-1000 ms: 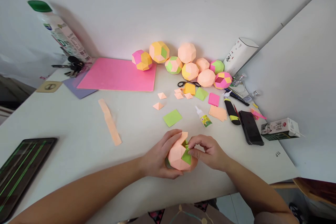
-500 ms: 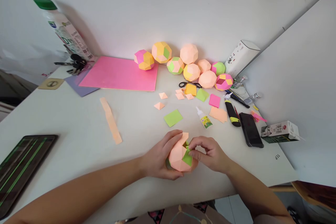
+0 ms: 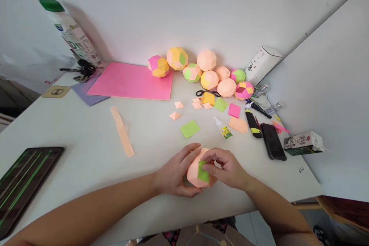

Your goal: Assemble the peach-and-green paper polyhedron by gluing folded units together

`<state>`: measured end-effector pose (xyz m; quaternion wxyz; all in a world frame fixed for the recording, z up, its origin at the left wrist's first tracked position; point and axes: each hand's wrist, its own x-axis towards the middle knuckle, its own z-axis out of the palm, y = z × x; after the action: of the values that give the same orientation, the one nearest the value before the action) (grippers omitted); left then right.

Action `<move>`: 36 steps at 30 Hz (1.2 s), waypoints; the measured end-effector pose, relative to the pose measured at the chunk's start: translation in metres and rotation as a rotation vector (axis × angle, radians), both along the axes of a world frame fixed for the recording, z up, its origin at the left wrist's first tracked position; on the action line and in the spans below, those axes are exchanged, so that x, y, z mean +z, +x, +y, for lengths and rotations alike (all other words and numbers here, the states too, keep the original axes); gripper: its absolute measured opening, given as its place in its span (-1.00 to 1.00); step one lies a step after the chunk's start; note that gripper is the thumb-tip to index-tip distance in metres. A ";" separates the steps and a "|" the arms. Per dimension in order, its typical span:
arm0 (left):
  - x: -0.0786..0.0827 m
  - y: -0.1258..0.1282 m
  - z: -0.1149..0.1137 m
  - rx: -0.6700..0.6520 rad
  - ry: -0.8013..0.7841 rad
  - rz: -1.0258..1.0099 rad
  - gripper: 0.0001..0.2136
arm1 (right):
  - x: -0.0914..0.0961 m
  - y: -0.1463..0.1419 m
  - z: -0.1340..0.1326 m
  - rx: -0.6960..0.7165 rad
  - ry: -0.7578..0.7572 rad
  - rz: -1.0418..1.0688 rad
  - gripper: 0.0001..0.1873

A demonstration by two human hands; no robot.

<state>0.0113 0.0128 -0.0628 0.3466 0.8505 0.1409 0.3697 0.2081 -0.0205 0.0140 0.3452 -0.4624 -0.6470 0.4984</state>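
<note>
A faceted peach paper ball (image 3: pixel 194 175) with a green facet (image 3: pixel 203 172) is between my hands, above the front of the table. My left hand (image 3: pixel 175 173) is wrapped round its left side, fingers over the top and thumb underneath. With thumb and forefinger, my right hand (image 3: pixel 226 167) grips the ball at the upper edge of the green facet; the fingertips partly hide that edge. Beyond my hands lie a green paper piece (image 3: pixel 190 128) and a small glue bottle (image 3: pixel 223 128). Several folded peach paper pieces (image 3: pixel 175 115) are farther back.
Several finished-looking paper balls (image 3: pixel 206 60) stand by the wall. A pink sheet (image 3: pixel 132 80) and a peach strip (image 3: pixel 122 132) lie left. Scissors (image 3: pixel 199 93), sticky-note stacks (image 3: pixel 234 110), a utility knife (image 3: pixel 253 123), a phone (image 3: pixel 273 142) and a drink carton (image 3: pixel 302 143) are right. A tablet (image 3: pixel 29 184) is front left.
The peach flap that stuck up from the ball has been folded down, and the dark gap beside it is no longer visible. My right hand has moved slightly left over the green facet.
</note>
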 end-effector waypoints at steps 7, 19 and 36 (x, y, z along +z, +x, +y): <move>0.005 0.002 -0.004 0.050 0.118 0.004 -0.13 | -0.003 -0.006 -0.002 -0.088 -0.101 0.045 -0.86; 0.013 0.004 -0.012 0.066 0.120 0.074 -0.10 | -0.002 -0.014 -0.008 -0.085 -0.116 0.102 -0.93; 0.010 0.002 -0.007 0.091 0.036 0.041 -0.11 | -0.013 -0.010 -0.005 -0.153 -0.227 0.243 -0.81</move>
<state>0.0128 0.0054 -0.0530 0.3111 0.8567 0.1798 0.3702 0.1977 -0.0254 0.0005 0.4032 -0.4830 -0.5029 0.5927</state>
